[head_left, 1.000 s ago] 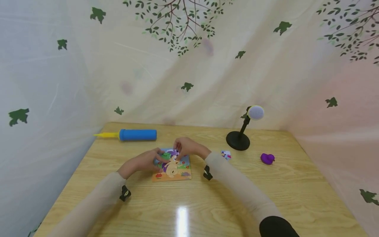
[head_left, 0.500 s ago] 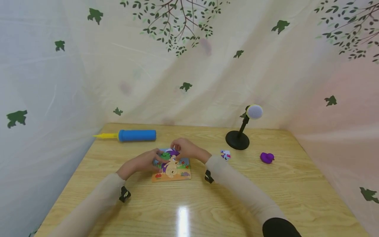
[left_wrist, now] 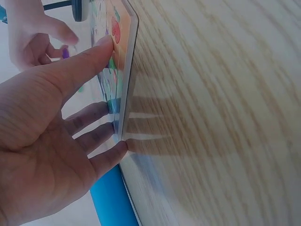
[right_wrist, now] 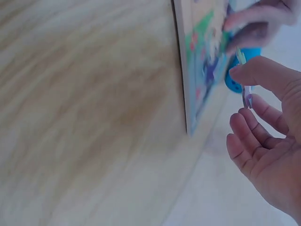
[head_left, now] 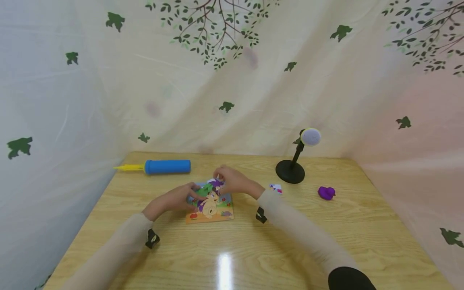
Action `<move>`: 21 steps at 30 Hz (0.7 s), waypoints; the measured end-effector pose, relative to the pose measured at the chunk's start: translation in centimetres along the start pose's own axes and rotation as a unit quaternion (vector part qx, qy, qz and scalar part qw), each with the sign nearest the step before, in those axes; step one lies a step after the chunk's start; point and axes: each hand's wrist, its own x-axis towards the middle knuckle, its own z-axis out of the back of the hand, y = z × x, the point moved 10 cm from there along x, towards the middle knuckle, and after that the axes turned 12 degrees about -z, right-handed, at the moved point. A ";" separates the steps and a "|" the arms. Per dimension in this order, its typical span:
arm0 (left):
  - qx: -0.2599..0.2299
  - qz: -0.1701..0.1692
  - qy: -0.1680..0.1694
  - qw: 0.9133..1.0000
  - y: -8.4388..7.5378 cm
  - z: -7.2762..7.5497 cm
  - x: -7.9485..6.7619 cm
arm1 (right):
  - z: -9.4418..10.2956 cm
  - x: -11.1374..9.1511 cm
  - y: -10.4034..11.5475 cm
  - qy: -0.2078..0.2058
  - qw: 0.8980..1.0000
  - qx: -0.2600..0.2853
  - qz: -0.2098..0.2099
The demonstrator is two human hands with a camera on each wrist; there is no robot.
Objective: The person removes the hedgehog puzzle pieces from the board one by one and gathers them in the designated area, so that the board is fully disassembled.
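A colourful jigsaw puzzle board (head_left: 209,218) with a cartoon figure lies on the table in the head view. My left hand (head_left: 176,198) rests on its left side; in the left wrist view the thumb and fingertips touch the board's surface and edge, fingers loosely extended. Over the board's top right part is my right hand (head_left: 233,179). It pinches a thin puzzle piece (right_wrist: 247,96) between thumb and fingers, seen edge-on in the right wrist view and held apart from the board there. Another puzzle piece (head_left: 276,188) lies on the table to the right.
A blue pump (head_left: 168,167) with a yellow nozzle lies at the back left. Towards the back right stands a microphone (head_left: 310,137) on a black round base (head_left: 290,172). A purple toy duck (head_left: 326,193) sits farther right. A patterned curtain (head_left: 181,100) hangs behind the wooden table (head_left: 174,257).
My right hand has lifted slightly and shifted to the right with the puzzle piece, showing more of the board's picture. The left hand stays at the board's left side.
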 end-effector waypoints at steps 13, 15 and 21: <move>-0.006 -0.002 -0.007 1.000 -0.2 0.0 -0.2 | 4.7 -5.3 -7.8 -0.014 0.998 0.050 -0.030; -0.005 -0.005 -0.009 1.000 -0.3 0.1 -0.3 | 4.9 -6.0 -9.2 -0.012 0.998 0.053 -0.039; -0.007 -0.024 -0.016 1.000 -0.7 0.0 -0.4 | 5.6 -8.0 -11.5 -0.027 0.999 0.040 -0.021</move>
